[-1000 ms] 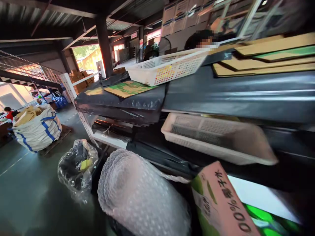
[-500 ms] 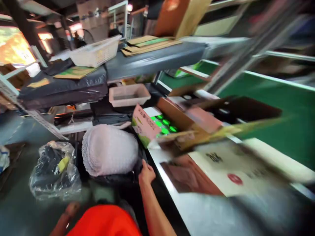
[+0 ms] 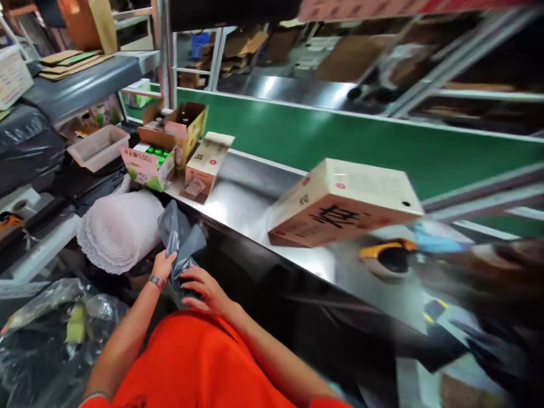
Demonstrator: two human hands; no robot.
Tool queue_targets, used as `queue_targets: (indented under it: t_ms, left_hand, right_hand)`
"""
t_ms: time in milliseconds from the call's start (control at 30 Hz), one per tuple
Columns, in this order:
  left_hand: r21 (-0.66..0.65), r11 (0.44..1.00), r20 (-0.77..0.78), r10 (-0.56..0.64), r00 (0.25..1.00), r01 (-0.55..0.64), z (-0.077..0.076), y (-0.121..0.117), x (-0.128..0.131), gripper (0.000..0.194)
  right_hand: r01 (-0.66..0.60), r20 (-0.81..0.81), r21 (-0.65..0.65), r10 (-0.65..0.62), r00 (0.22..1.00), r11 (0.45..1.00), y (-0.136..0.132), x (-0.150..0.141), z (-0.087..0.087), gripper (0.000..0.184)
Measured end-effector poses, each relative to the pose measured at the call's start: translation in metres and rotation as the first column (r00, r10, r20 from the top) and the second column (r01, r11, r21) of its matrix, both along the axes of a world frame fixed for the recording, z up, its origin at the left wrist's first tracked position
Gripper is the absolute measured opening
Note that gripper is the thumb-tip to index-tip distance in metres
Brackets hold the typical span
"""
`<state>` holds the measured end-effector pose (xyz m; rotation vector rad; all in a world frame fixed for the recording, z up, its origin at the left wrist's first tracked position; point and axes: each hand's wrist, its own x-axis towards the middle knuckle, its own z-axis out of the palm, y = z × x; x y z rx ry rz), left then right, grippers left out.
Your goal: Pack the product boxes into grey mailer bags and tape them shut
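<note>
A grey plastic bag point(image 3: 181, 235) hangs crumpled in front of my body. My left hand point(image 3: 164, 266), a watch at its wrist, is closed around the bag's left side. My right hand point(image 3: 206, 289) is at the bag's lower right edge with its fingers spread; whether it touches the film is hard to tell. Just left of the bag lies a big roll of white bubble wrap point(image 3: 125, 226). On the metal bench to the right, a tall cream and pink box point(image 3: 340, 209) with large dark characters stands slightly blurred.
Beyond the roll are an open carton of green-capped bottles point(image 3: 148, 164), a smaller cream box point(image 3: 208, 161) and a pale plastic tray point(image 3: 100, 148). An orange tape dispenser point(image 3: 386, 255) sits right on the metal bench point(image 3: 242, 195). A green conveyor point(image 3: 263, 127) runs behind. A clear bag point(image 3: 46, 340) is lower left.
My view has swung right. My right hand has left the black material by the roll. A grey plastic bag is now in my left hand, and both hands are together before my body.
</note>
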<state>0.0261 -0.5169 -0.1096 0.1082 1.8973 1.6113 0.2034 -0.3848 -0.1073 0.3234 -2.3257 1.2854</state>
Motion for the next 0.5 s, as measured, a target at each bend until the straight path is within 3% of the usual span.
queue_targets:
  t_ms: [33,67,100,133,167,200,233,300,367,433,500]
  left_hand:
    - [-0.005,1.0,-0.024,-0.018,1.0,0.017,0.002,0.002,0.007,0.043]
    - [-0.014,0.999,-0.053,-0.041,0.998,0.041,0.003,0.002,0.014,0.042]
    - [-0.027,0.997,-0.083,-0.072,0.994,0.07,0.005,0.003,0.02,0.041]
    - [-0.04,0.993,-0.11,-0.111,0.988,0.107,0.006,0.004,0.026,0.041]
    - [-0.05,0.987,-0.127,-0.159,0.979,0.153,0.007,0.006,0.032,0.042]
    - [-0.053,0.977,-0.134,-0.212,0.968,0.207,0.008,0.008,0.037,0.043]
    - [-0.052,0.963,-0.132,-0.268,0.954,0.263,0.009,0.01,0.043,0.044]
    - [-0.05,0.933,-0.104,-0.36,0.927,0.356,0.007,0.014,0.053,0.046]
    - [-0.076,0.91,-0.05,-0.411,0.91,0.407,-0.001,0.016,0.061,0.045]
    - [-0.137,0.903,0.007,-0.411,0.912,0.408,-0.012,0.018,0.067,0.041]
    - [-0.249,0.911,0.021,-0.334,0.942,0.328,-0.024,0.019,0.076,0.035]
  right_hand:
    - [0.199,0.042,-0.094,-0.196,0.98,0.975,0.01,0.012,-0.005,0.031]
    - [0.421,0.114,-0.195,-0.406,0.907,0.886,0.023,0.021,-0.012,0.034]
    - [0.616,0.222,-0.288,-0.575,0.788,0.733,0.037,0.027,-0.018,0.04]
    - [0.748,0.357,-0.363,-0.659,0.662,0.555,0.052,0.031,-0.025,0.048]
    - [0.815,0.498,-0.427,-0.65,0.574,0.392,0.067,0.033,-0.031,0.058]
    - [0.835,0.616,-0.481,-0.574,0.54,0.269,0.081,0.035,-0.035,0.066]
    - [0.828,0.693,-0.528,-0.469,0.548,0.188,0.094,0.036,-0.039,0.071]
    - [0.792,0.736,-0.598,-0.306,0.603,0.123,0.116,0.041,-0.04,0.074]
    - [0.76,0.712,-0.64,-0.282,0.643,0.118,0.13,0.053,-0.036,0.072]
    - [0.714,0.668,-0.691,-0.279,0.69,0.113,0.139,0.072,-0.028,0.068]
    - [0.644,0.612,-0.759,-0.229,0.757,0.099,0.143,0.094,-0.021,0.063]
